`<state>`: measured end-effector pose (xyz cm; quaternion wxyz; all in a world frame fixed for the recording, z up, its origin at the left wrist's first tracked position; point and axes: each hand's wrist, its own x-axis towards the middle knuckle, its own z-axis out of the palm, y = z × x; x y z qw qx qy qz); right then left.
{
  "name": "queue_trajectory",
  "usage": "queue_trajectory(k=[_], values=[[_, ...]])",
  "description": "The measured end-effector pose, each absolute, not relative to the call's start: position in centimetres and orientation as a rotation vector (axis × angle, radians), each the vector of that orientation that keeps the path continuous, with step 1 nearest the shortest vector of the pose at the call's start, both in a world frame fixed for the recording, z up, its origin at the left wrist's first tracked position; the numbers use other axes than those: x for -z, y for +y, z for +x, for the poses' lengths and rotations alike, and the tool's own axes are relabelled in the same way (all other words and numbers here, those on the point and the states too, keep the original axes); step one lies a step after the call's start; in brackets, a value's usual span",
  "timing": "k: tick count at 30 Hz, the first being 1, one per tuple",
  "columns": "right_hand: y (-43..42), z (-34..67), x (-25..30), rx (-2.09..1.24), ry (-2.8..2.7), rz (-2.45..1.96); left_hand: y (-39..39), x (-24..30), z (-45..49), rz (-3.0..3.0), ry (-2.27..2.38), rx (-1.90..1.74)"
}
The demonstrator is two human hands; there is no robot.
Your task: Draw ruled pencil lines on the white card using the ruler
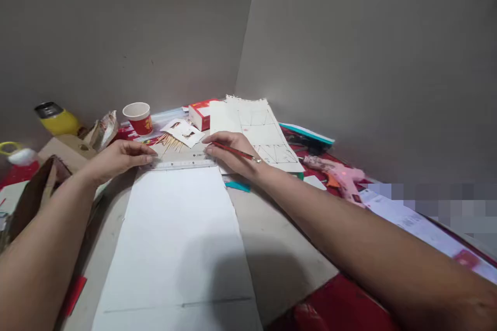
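Note:
A long white sheet [178, 238] lies on grey cardboard in front of me. Across its far edge rests a clear ruler [182, 164]. My left hand [120, 158] lies flat with its fingers stretched onto the ruler's left end. My right hand [229, 152] presses on the ruler's right end and grips a red pencil [236, 151], whose tip points left toward the ruler.
Behind the ruler stand a red paper cup [139, 118], a red-and-white box [202, 114], small cards and thin sticks [171, 141]. A sheet with drawn squares [264, 137] lies at back right. A pink glue gun [341, 178] is on the right. A yellow bottle [58, 119] stands far left.

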<state>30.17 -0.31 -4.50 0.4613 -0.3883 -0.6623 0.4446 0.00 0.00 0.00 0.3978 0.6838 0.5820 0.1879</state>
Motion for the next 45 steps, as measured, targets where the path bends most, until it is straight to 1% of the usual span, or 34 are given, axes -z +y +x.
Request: queue_trajectory(k=[7,40,45], values=[[-0.1,30.2,4.5,-1.114,-1.614,-0.943,0.1,0.3,0.2,1.702,1.495,-0.526],[0.2,31.1,4.3,-1.082,-1.706,-0.947,-0.5,-0.4,1.6,1.701,1.565,-0.440],[0.0,30.9,3.7,-1.101,-1.658,-0.983,-0.5,-0.7,1.6,1.717,1.581,-0.478]])
